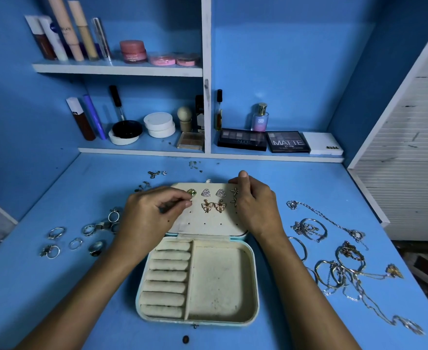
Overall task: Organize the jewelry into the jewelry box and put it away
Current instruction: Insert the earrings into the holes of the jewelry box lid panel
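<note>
The left hand (148,213) has its thumb and forefinger pinched together right beside a green stone earring (191,192) on the upper left of the earring panel (207,222); something tiny may sit between the fingertips, but I cannot tell what. The right hand (254,205) grips the panel's right edge, thumb up over the top corner, fingers curled down along the side.

That cream panel lies over the opened lid of the jewelry box (197,279), which sits in the middle of the blue tabletop (283,178). Pinned to it are 2 triangular studs (212,193), 2 butterfly earrings (213,206) below them, and a starfish-like drop earring (234,197) partly behind the right hand. The box's base (nearer the person) holds a column of ring rolls (168,279) on the left and 1 open compartment (220,281) on the right, both without jewelry.

Left of the box, rings (81,236) lie scattered. To the right sits a tangle of bracelets and necklaces (339,261). Beyond the panel, a few small earrings (154,174) lie loose.

Behind, 2 shelves (118,69) carry cosmetics: tubes, pink jars, eyeshadow palettes (263,142) and a perfume bottle (260,117).
</note>
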Tool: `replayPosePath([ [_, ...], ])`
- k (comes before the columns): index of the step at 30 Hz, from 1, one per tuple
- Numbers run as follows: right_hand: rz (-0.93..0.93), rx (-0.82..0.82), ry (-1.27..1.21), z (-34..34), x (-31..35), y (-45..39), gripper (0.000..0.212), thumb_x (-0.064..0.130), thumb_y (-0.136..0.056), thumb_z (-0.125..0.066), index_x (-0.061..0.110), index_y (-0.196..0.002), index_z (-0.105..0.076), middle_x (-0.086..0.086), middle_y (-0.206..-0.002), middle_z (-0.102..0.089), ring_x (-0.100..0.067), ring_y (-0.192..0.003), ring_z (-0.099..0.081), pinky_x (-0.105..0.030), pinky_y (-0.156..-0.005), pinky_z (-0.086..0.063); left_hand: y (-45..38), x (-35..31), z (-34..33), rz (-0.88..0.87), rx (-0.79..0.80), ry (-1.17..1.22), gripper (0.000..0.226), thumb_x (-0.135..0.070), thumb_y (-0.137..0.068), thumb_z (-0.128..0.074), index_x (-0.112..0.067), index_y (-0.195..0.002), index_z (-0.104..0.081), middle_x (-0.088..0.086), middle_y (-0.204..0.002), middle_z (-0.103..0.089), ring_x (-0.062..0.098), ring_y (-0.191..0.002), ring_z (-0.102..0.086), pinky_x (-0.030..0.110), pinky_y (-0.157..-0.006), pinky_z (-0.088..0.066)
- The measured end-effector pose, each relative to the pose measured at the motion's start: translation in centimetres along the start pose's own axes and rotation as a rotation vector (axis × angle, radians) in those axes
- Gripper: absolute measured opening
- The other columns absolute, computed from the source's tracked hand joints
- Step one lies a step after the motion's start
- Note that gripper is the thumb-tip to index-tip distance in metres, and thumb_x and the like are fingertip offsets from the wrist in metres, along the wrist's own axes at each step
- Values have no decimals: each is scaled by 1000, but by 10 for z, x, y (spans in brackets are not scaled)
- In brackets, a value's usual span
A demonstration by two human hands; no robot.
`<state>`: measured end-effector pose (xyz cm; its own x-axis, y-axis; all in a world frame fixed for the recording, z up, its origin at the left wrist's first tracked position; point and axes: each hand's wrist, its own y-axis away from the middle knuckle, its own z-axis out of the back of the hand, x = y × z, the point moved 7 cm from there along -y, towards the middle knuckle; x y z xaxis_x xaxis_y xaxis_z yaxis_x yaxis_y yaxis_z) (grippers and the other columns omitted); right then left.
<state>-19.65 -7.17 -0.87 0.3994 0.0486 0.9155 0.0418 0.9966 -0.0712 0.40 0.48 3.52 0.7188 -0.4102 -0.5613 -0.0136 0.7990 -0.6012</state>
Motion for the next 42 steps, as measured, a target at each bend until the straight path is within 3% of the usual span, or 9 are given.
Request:
replayPosePath([
  [5, -4, 7, 0, 0, 0, 0, 47, 41, -107, -33, 18, -107, -74, 0, -94, -71, -17, -95, -61, -26, -77, -41, 0, 10, -2, 113, 7, 12, 16, -18, -72, -85, -21, -85, -75, -8, -82, -68, 6, -75, -68, 14, -76, -51],
  [8, -9, 4, -3, 0, 0, 0, 46, 41, -107, -33, 19, -107, -74, 1, -96, -71, -16, -96, -61, -27, -79, -42, -1, 15, -7, 169, 51, 69, 17, -17, -71, -85, -21, -81, -72, -12, -80, -72, 10, -77, -68, 19, -75, -53],
  [14, -6, 11, 1, 0, 0, 0, 47, 42, -107, -33, 18, -110, -73, 3, -95, -70, -15, -97, -61, -27, -80, -42, -2, 17, -9, 200, 30, 95, 14, -17, -69, -86, -17, -78, -75, -12, -74, -73, 8, -72, -69, 14, -72, -52],
  [19, 1, 7, 7, 0, 1, 0, 46, 41, -107, -33, 18, -108, -73, 7, -93, -68, -13, -95, -60, -25, -78, -40, -3, 9, -5, 74, 2, -53, 15, -26, -68, -87, -20, -80, -79, -7, -71, -70, 3, -63, -64, 26, -69, -53],
  [25, -1, 9, 9, -1, 0, -1, 47, 43, -106, -33, 19, -108, -73, 3, -94, -70, -14, -94, -61, -26, -77, -41, -5, 0, -7, -54, -18, -267, 12, -37, -71, -78, -26, -75, -80, -12, -63, -68, 6, -59, -56, 27, -67, -45],
  [36, 2, 19, 14, -1, 0, -1, 49, 44, -106, -32, 18, -110, -73, 2, -95, -70, -16, -96, -61, -29, -80, -44, -8, -6, -9, -94, 4, -307, 15, -24, -66, -90, -18, -73, -78, -4, -56, -62, 17, -53, -59, 39, -64, -55],
  [42, -3, 22, 12, 0, 1, 0, 48, 44, -106, -31, 19, -110, -73, 5, -92, -68, -15, -95, -60, -28, -79, -43, -8, -8, -12, -145, -11, -332, 12, -33, -69, -78, -21, -70, -78, -9, -55, -63, 14, -54, -55, 32, -66, -49],
])
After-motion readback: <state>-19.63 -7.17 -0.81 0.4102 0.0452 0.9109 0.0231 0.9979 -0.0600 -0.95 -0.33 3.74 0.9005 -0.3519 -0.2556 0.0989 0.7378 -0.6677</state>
